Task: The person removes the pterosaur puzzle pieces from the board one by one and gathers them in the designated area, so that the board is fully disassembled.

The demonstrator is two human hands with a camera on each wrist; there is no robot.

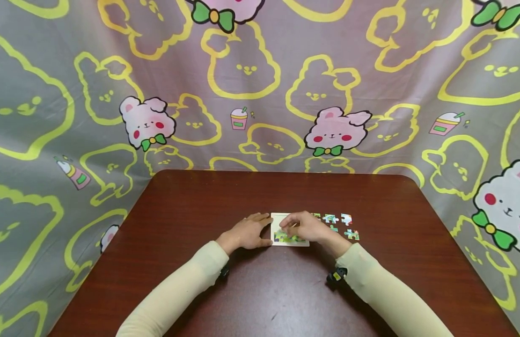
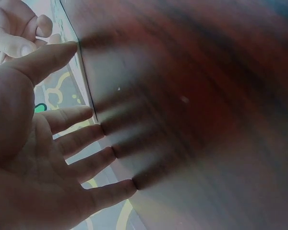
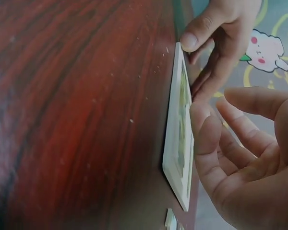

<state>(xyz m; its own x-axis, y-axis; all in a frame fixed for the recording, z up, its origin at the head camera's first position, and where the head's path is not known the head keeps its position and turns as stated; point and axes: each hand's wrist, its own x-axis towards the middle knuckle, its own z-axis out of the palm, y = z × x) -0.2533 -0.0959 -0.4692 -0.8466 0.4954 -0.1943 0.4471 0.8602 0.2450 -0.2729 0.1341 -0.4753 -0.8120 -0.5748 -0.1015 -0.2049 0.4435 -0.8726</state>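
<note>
Our L hand [image 1: 248, 232] is spreading straight fingers, thumb bracing a white rectangular puzzle tray [image 1: 277, 218], prob. steadying it; our R hand [image 1: 309, 228] is half-curling over it, gripping what, if anything, we can't tell. Colourful jigsaw pcs. [image 1: 329, 219] are lying just right of it, prob. for reach. Red-brown wood counter [image 1: 201, 201] is supporting all, w/ grey cartoon-print fabric [image 1: 268, 110] hanging behind.

High head view faces forward and down; close wrist views share fingers [image 2: 69, 117].
</note>
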